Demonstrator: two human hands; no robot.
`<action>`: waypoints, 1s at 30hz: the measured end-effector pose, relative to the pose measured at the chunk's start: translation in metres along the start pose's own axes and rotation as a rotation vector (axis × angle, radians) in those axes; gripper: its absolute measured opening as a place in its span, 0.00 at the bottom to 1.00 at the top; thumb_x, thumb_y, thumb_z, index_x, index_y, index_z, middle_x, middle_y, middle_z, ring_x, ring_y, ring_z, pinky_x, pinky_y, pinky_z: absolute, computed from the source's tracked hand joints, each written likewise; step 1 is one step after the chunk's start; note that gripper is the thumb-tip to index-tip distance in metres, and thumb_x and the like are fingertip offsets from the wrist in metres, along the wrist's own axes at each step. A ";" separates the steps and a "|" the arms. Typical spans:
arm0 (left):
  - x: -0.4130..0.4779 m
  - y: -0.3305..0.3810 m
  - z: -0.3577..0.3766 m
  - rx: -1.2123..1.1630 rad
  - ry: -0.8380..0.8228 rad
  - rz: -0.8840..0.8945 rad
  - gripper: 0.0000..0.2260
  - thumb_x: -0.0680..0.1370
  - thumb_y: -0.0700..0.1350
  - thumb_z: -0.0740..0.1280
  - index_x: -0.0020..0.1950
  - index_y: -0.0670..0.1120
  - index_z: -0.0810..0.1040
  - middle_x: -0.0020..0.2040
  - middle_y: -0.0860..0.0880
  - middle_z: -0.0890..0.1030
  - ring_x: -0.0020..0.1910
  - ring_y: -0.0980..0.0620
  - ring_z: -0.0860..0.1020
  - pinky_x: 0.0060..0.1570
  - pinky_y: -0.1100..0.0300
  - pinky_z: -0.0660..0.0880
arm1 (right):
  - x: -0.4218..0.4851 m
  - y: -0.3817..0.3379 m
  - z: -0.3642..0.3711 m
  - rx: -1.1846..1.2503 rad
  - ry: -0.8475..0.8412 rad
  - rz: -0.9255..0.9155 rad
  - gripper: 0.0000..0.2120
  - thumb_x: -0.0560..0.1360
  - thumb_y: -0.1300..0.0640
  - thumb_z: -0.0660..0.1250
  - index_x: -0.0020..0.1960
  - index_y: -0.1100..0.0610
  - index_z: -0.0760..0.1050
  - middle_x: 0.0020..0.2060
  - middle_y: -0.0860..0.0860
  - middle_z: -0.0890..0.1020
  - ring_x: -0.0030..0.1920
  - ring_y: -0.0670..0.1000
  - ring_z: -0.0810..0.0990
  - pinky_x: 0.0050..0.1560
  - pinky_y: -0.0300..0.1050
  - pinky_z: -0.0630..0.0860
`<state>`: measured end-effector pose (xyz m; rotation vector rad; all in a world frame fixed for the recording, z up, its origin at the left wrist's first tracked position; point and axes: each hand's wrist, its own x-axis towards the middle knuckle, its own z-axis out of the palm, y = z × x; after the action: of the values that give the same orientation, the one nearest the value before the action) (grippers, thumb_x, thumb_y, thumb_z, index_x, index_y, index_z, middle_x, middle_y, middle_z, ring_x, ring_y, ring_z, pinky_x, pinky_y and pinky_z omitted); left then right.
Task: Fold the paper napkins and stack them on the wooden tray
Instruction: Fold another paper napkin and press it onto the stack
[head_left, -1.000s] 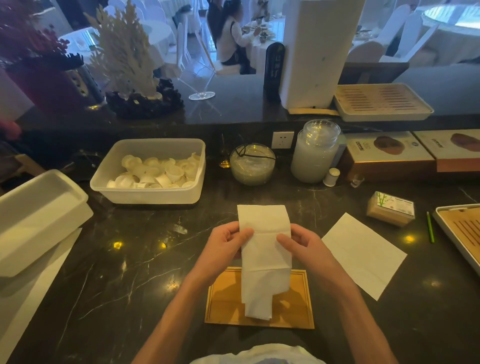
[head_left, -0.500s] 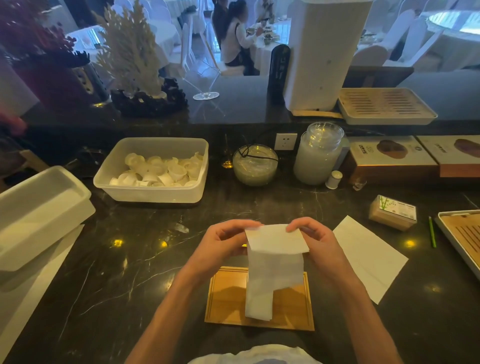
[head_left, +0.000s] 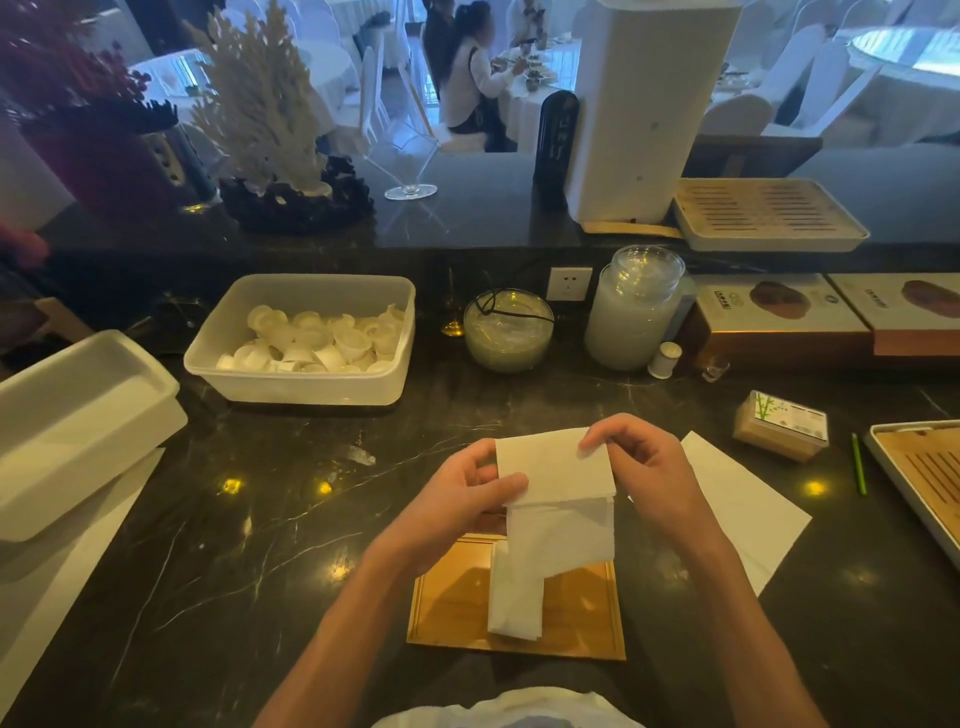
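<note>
Dark veined marble forms the counter (head_left: 260, 545), with a raised ledge behind it and a dining room of white-covered chairs beyond.

From the head camera, both bare hands hold one paper napkin (head_left: 556, 483) in the air above the wooden tray (head_left: 452, 597), which lies flat on the counter close to the person. The napkin's top part is bent forward over the rest, and its narrower lower end hangs down in front of the tray; whether it touches the wood I cannot tell. The left hand (head_left: 457, 499) pinches the napkin's left edge, thumb on the near face and fingers curled behind. The right hand (head_left: 644, 467) pinches the top right corner with curled fingertips.

Just right of the hands a flat white sheet (head_left: 748, 509) lies on the counter. Farther back stand a plastic tub of small white cups (head_left: 306, 384), a glass bowl (head_left: 508, 332) and a tall lidded jar (head_left: 634, 312). A small labelled box (head_left: 779, 423) sits near a green pencil (head_left: 858, 465).
</note>
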<state>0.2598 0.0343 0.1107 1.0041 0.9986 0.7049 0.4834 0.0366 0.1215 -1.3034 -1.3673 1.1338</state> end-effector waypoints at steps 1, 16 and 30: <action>0.000 -0.001 0.000 0.008 0.019 0.009 0.18 0.77 0.48 0.73 0.66 0.55 0.75 0.58 0.56 0.85 0.58 0.52 0.85 0.50 0.55 0.84 | 0.000 -0.002 0.001 0.006 -0.003 -0.001 0.21 0.80 0.64 0.66 0.40 0.40 0.81 0.43 0.36 0.82 0.51 0.37 0.81 0.36 0.31 0.79; -0.002 0.000 0.000 0.135 0.215 0.172 0.12 0.76 0.44 0.74 0.54 0.58 0.80 0.51 0.61 0.85 0.54 0.59 0.84 0.43 0.63 0.83 | -0.016 0.025 0.010 0.170 -0.174 0.292 0.18 0.70 0.42 0.71 0.58 0.44 0.78 0.50 0.42 0.86 0.52 0.47 0.86 0.42 0.42 0.84; 0.001 -0.005 -0.004 0.047 0.165 0.132 0.10 0.80 0.40 0.70 0.56 0.53 0.86 0.59 0.55 0.85 0.61 0.53 0.83 0.51 0.56 0.84 | -0.012 0.031 0.008 0.161 -0.083 0.213 0.15 0.77 0.66 0.69 0.42 0.47 0.85 0.45 0.39 0.83 0.55 0.54 0.80 0.39 0.39 0.83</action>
<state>0.2569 0.0347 0.1054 1.0728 1.1036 0.8882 0.4807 0.0255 0.0898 -1.3188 -1.1889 1.4271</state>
